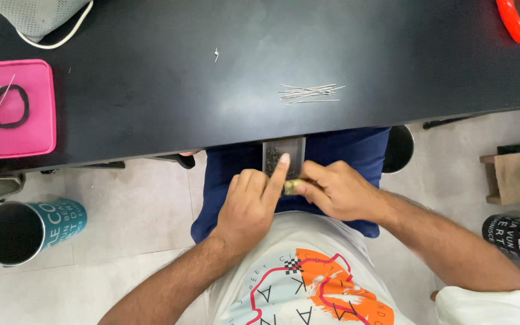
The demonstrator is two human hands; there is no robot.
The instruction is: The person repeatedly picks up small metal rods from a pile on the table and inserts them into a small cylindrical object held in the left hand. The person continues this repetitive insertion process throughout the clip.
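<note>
Two hands work over a small clear box held in the lap, just below the edge of the black tabletop [151,108].

The small clear rectangular plastic box [283,155], dark with tiny contents, sits against the tabletop's near edge, above the blue-trousered lap. The left hand [249,204] has its fingers curled in, the forefinger stretched out with its tip resting on the box. The right hand [338,191] pinches a small yellowish piece [290,187] just below the box, fingers closed on it. On the tabletop, up from the box, lies a loose bundle of thin metal pins [309,92]. Far along the tabletop's left end sits a pink rectangular tray [31,129] holding a black hair band [8,106]. Below that end stands a teal cylindrical bin [28,230] on the floor.
</note>
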